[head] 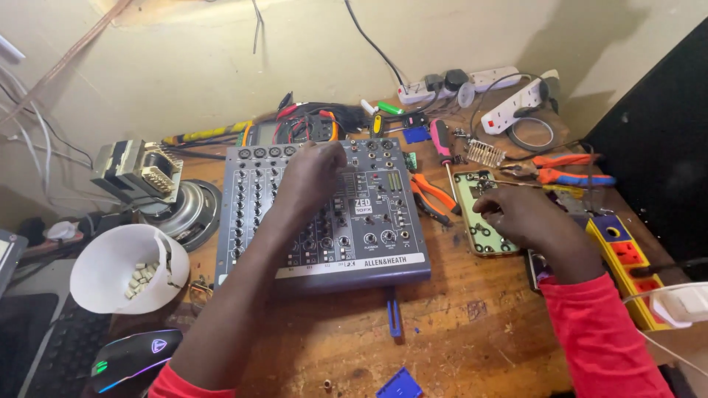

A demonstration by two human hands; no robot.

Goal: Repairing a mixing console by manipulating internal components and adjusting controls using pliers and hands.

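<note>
A grey audio mixer [369, 228] with rows of knobs lies flat on the wooden bench. My left hand [313, 173] rests on its upper middle, fingers curled down over the knobs; whether it grips one I cannot tell. My right hand [520, 214] lies to the right of the mixer, on a small green circuit board [476, 221] with a gold rim, fingers bent onto it. Both arms wear red sleeves.
A white bowl [110, 265] with small pale parts sits at the left, next to a speaker and transformer [140, 173]. Orange pliers [431, 195], screwdrivers, a multimeter [306, 129] and power strips [516, 103] crowd the back. A yellow socket block [627, 262] lies at right, a computer mouse [133, 357] at front left.
</note>
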